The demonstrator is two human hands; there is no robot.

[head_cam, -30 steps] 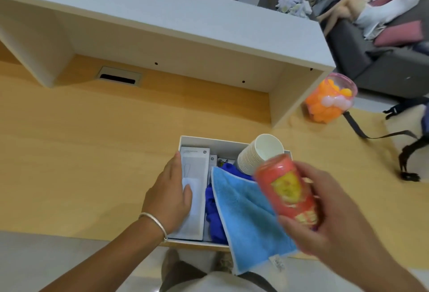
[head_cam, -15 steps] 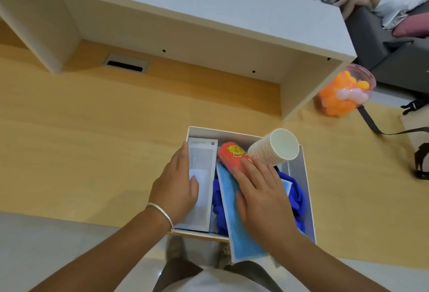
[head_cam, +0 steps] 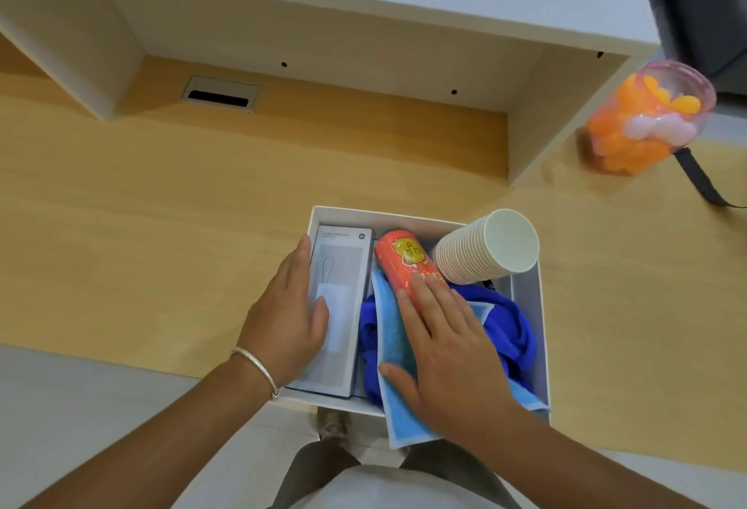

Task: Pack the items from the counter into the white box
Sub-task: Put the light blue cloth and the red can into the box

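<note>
While the open white cardboard box [head_cam: 525,306] sits near the wooden counter's front edge, the right hand [head_cam: 448,338] presses straight fingers on the orange printed can [head_cam: 406,264] inside; the left hand [head_cam: 289,318] lies flat, relaxed. Likely light, rigid and slick, the can suits a mid-body grip.
</note>
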